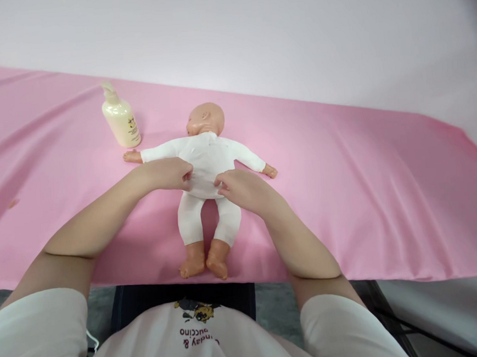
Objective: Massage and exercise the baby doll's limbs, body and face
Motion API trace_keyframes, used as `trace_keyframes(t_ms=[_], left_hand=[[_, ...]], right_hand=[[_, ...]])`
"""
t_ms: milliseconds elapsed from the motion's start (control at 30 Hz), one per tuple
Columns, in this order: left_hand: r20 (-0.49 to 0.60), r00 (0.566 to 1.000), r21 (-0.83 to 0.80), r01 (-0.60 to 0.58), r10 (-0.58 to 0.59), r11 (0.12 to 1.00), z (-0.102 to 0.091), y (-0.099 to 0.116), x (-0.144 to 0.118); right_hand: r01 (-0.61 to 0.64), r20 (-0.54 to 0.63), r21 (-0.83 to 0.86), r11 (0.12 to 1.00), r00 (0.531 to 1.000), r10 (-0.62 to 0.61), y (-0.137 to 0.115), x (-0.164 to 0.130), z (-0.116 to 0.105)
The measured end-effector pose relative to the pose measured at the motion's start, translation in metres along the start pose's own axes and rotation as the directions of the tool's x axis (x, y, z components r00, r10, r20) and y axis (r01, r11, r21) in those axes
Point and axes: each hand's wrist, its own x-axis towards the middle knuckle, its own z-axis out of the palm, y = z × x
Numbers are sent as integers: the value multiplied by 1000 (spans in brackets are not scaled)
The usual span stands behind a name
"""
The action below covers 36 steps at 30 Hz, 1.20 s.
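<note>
A baby doll (208, 167) with a white cloth body lies stretched out, its bare head turned to the left and its feet toward me. My left hand (172, 173) rests at the left side of the doll's lower torso, fingers curled into a loose fist. On the opposite side, my right hand (241, 186) is also curled, with thumb and fingertips touching the white cloth. Nothing shows inside either hand, and the undersides of the fingers are partly hidden. The doll's arms spread out to both sides.
A cream pump bottle (121, 121) stands beyond the doll's left-lying hand. Pink cloth (348, 203) covers the table, with folds at both ends and its front edge close to my body. A white wall (252, 34) rises behind the table.
</note>
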Motion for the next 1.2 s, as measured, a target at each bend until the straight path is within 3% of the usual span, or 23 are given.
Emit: trace_keyframes(t_ms=[167,367,600,767,967,1200], left_hand=[[-131,991,-47,-41,35,998,3,5,4],[-136,990,-121,-64,47,991,19,18,11],[-239,967,17,-87,88,996,36,27,20],[-337,935,45,-99,109,994,45,24,28],[-338,932,-41,-154,132,987,49,16,33],[-373,915,37,-150,152,988,53,14,36]], right_hand=[[29,-72,14,999,997,-28,5,6,4],[24,-83,33,999,996,-21,5,16,7],[2,-92,-38,999,996,-6,-3,28,12],[2,-121,-22,1000,993,-5,-3,31,13],[39,-67,44,998,997,-36,1,32,9],[48,-123,12,999,991,-46,9,37,13]])
